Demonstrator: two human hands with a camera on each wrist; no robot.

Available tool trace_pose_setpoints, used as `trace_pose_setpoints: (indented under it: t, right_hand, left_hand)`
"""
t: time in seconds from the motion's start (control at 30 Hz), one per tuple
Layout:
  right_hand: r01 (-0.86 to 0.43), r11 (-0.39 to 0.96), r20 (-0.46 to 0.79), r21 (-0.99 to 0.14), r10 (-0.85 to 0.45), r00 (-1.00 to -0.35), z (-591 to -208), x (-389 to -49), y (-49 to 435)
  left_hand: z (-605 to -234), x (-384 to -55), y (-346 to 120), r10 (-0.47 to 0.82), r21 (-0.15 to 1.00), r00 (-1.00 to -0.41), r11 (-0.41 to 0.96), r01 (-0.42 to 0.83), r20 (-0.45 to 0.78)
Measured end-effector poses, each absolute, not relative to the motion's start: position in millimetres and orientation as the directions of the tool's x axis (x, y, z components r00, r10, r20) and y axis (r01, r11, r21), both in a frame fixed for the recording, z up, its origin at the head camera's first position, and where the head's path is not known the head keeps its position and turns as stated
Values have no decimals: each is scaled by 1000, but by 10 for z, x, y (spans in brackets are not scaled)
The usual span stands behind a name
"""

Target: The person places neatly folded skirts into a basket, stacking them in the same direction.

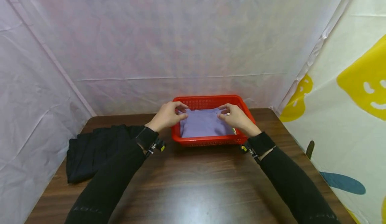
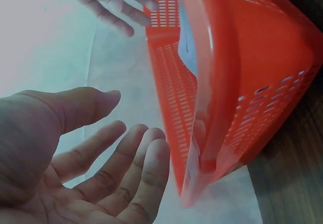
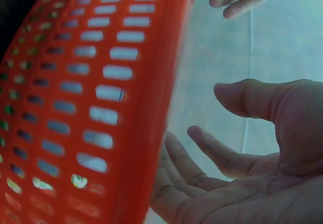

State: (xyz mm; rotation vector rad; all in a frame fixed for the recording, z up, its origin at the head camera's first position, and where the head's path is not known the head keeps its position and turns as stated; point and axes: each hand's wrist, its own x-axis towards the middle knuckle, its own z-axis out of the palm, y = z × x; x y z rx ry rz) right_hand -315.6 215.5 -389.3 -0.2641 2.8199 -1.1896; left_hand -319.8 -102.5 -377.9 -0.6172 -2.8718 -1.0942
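A red plastic basket [image 1: 211,139] with slotted walls stands at the far edge of the table. Inside it lies a folded lavender cloth [image 1: 205,123]; a small patterned bit shows at its right corner. My left hand [image 1: 169,115] hovers over the basket's left rim, thumb and fingers apart with nothing between them. Above the right side is my right hand [image 1: 238,117], a ring on one finger, likewise holding nothing. Both wrist views show the fingers loosely bent and clear of the cloth, beside the red basket wall [image 2: 217,82].
Dark folded fabric [image 1: 96,150] lies on the left of the brown wooden table [image 1: 199,183], partly behind my left sleeve. A pale sheet [image 1: 181,43] hangs right behind the basket. Another sheet with yellow smiling shapes [image 1: 365,80] hangs along the right side.
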Motion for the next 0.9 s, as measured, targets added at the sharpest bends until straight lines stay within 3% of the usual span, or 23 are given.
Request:
trace_pose_setpoints:
  t: [0.5, 0.9]
  right_hand:
    - [-271, 618, 127, -738, -268, -955, -3989, -2713, 1865]
    - [-461, 521, 302, -719, -363, -882, -4114, -2498, 1484]
  left_hand:
    - [-3899, -2835, -1506, 279, 630, -934, 689, 358, 224]
    - [-3965, -2596, -1896, 251, 574, -926, 729, 373, 283]
